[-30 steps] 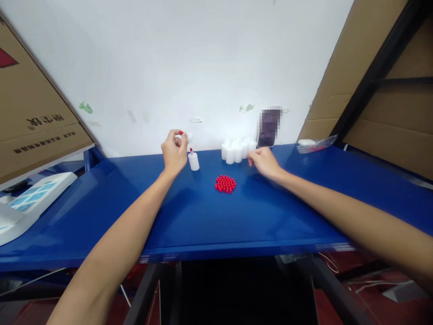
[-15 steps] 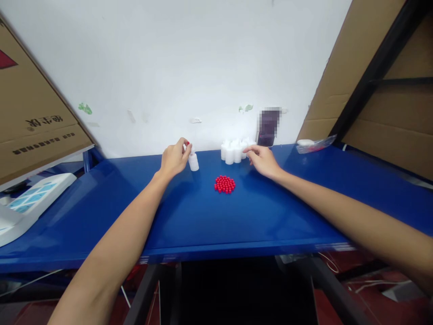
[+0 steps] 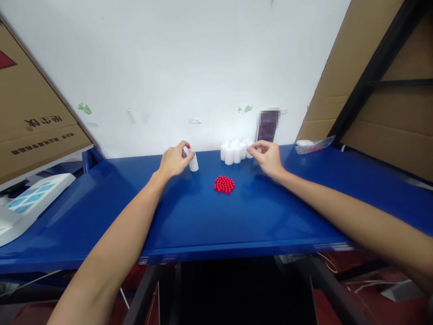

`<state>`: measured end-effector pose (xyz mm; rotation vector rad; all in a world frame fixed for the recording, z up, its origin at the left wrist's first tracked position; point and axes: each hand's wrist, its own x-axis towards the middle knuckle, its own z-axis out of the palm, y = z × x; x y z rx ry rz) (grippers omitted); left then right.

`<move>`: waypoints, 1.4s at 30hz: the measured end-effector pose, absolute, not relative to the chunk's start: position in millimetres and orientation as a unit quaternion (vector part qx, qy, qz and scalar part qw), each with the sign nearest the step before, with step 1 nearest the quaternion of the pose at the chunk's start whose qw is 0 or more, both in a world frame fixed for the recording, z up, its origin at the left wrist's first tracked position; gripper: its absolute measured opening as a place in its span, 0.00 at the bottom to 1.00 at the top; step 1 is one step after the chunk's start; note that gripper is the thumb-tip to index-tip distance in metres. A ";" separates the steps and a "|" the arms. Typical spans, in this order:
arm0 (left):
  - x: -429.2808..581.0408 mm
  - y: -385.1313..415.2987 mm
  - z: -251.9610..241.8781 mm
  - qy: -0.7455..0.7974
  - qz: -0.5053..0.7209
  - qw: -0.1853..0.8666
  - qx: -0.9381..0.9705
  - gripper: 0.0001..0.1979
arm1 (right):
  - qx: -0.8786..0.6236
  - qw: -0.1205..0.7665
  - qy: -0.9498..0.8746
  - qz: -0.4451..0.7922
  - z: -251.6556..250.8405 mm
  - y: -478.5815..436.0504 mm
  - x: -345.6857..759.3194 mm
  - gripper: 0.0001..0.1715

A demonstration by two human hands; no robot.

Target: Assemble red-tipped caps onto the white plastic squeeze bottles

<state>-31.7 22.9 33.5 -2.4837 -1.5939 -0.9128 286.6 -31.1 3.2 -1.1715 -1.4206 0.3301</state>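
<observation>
My left hand (image 3: 174, 160) is closed in a pinch at the top of a small white bottle (image 3: 193, 162) that stands upright on the blue table (image 3: 189, 216). A speck of red shows at my fingertips on the bottle's top. My right hand (image 3: 267, 157) is closed in a pinch on the rightmost bottle of a cluster of several small white bottles (image 3: 235, 151) near the wall. A pile of small red beads (image 3: 224, 184) lies on the table between my two hands.
A dark phone (image 3: 267, 127) leans against the white wall behind the cluster. A clear bag with a white item (image 3: 313, 144) lies at the right. A white scale (image 3: 30, 201) sits at the left under a cardboard box (image 3: 30, 108). Cardboard and a black frame (image 3: 375, 72) stand at the right.
My left hand came down from the air to the top of the lone bottle. My right hand moved up from the table to the bottle cluster and pinched one.
</observation>
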 end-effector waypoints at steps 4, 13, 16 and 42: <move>-37.9 29.2 31.0 -0.509 -0.239 -0.025 -0.826 0.24 | -0.496 0.602 -0.585 0.221 -0.3 -28.1 287.1 0.15; -50.7 48.4 15.8 -0.532 -0.121 -0.096 -0.833 0.37 | -0.534 0.471 -0.639 0.290 -7.3 -17.2 283.2 0.37; -51.1 47.7 16.0 -0.533 -0.117 -0.091 -0.833 0.39 | -0.538 0.444 -0.655 0.292 -6.1 -14.8 280.9 0.38; -11.2 6.1 41.0 -0.480 0.051 -0.106 -0.869 0.15 | -0.523 0.499 -0.587 0.365 7.4 -22.1 277.3 0.19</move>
